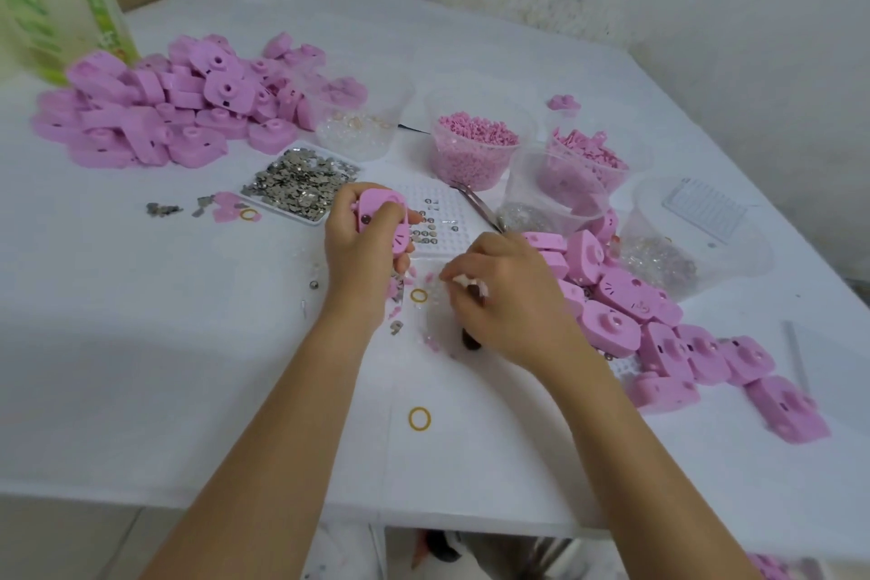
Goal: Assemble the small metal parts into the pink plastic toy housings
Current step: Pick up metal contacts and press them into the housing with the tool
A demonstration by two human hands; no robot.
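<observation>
My left hand (360, 250) grips a pink toy housing (381, 217) above the table's middle, a small round metal part showing on its face. My right hand (508, 292) is beside it, fingers curled round a dark-tipped tool (472, 337) that points down at the table. A white tray of small metal parts (301, 184) lies just behind my left hand. A white grid tray (438, 221) with several small round metal pieces sits between the hands. One pile of pink housings (179, 108) lies at the far left and another pile of housings (659, 320) at the right.
Clear cups hold pink pellets (473, 146), pink bits (588, 155) and clear parts (358, 127). Tweezers (480, 207) lie by the cups. Yellow rubber bands (419, 418) and loose bits dot the white table (188, 391). A green bottle (56, 0) stands at far left. A wall runs behind.
</observation>
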